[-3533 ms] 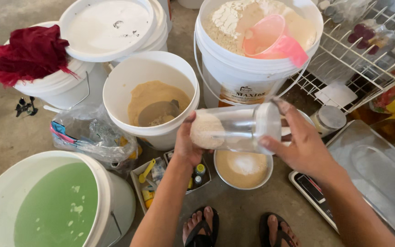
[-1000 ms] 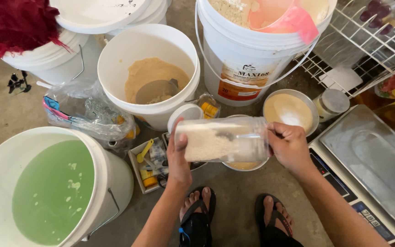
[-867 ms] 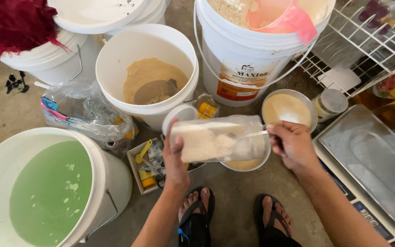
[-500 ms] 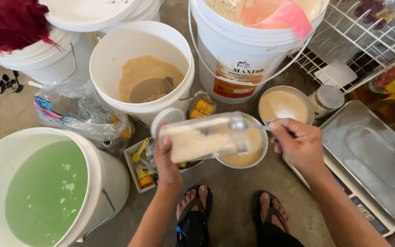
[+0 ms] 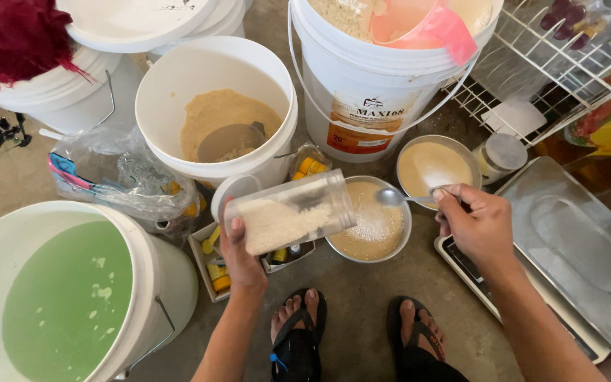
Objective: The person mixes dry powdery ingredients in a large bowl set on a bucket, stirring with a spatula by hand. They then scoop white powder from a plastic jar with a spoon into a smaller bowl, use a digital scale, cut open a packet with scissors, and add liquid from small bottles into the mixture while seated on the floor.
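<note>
Now my left hand point(image 5: 240, 258) is gripping a tilted clear jar point(image 5: 290, 211) of white powder, while my right hand point(image 5: 476, 225) is pinching a spoon point(image 5: 399, 199) over the metal bowl point(image 5: 370, 221) of tan powder between them.

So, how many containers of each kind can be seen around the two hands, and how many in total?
Large white plastic buckets: 5, for example the one with green liquid and the one with tan powder.
Round metal bowls: 2, one under the spoon, one behind.
Clear plastic jars: 2, one tilted in the left hand, one upright with a lid.
Total: 9.
</note>
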Demonstrator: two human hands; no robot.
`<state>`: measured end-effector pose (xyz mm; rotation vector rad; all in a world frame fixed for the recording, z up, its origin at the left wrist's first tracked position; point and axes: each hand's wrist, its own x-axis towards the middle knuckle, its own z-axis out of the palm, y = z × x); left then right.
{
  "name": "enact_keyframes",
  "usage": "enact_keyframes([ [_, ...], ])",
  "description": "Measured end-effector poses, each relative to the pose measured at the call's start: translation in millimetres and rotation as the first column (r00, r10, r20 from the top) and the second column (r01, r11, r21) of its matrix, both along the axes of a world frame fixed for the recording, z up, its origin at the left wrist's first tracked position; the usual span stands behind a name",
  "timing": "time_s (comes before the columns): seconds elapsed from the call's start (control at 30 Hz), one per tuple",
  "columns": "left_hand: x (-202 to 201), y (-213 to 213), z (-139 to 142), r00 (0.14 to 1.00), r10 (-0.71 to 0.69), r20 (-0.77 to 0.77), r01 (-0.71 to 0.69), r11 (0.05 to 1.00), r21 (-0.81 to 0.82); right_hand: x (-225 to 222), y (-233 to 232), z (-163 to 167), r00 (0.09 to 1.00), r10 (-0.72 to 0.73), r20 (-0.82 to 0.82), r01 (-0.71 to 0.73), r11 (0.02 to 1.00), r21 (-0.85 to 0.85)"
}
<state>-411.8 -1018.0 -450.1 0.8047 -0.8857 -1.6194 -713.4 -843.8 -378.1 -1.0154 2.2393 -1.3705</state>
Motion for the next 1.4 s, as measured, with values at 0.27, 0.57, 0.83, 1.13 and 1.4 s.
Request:
enact_keyframes([
  [0.27, -53, 12, 2, 0.984, -0.178, 0.011, 0.179, 0.982, -0.054, 25, -37, -10, 0.891, 0.175, 0.419, -0.175, 0.984, -0.040],
  [0.57, -2, -10, -31, 0.994, -0.019, -0.104, 0.032, 0.992, 0.120, -2, 1, 7, 0.991, 0.033, -0.126, -0.026, 0.998, 0.051],
  [0.83, -39, 8, -34, 0.968, -0.188, -0.164, 0.198, 0.979, 0.040, 27, -35, -6, 0.946, 0.267, 0.184, -0.271, 0.963, -0.005],
  [1.13, 4, -8, -35, 0.995, -0.055, -0.080, 0.066, 0.987, 0.144, -3, -6, 2, 0.984, 0.003, 0.180, -0.017, 0.997, 0.079],
  [1.4, -37, 15, -31, 0.968, -0.232, -0.095, 0.238, 0.970, 0.053, 27, -39, -33, 0.963, 0.253, 0.090, -0.264, 0.953, 0.146],
])
